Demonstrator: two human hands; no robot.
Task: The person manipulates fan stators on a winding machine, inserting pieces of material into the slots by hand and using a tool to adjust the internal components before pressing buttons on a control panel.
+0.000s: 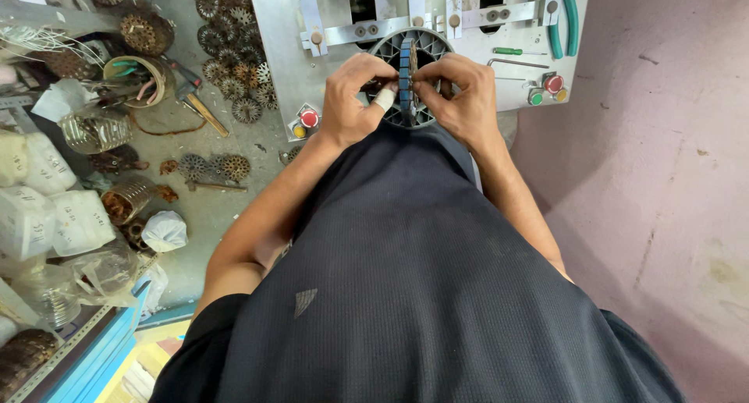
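1. Nearest the camera, a dark knitted shirt (421,286) fills the lower middle of the view, with both bare forearms reaching away from it toward a metal machine.
2. The left hand (351,99) has its fingers clamped on the left side of a ring-shaped part. One finger wears a white wrap (385,99) at the tip, pressed against the part.
3. The right hand (468,99) mirrors it, its fingers pinched together on the right side of the same part, thumb and forefinger meeting near the middle.
4. The ring-shaped part (409,40) stands on edge at the near edge of the machine's grey plate (281,52), between the two hands. It looks like a dark grey wheel with spokes, and a column of small blue blocks (405,75) runs down its facing rim.
5. In my judgement, the work goes best with even pressure from both sides, so the wheel stays upright and the blue blocks stay in line.
6. Just beyond the hands sit a red button (309,118) near the plate's left corner and another red button (554,83) with a green one toward the right.
7. Farther left, the floor (234,208) carries many coppery wound wheels (230,52), white bags (47,208) and loose wire.
8. Green-handled pliers (563,17) lie at the plate's far right corner.
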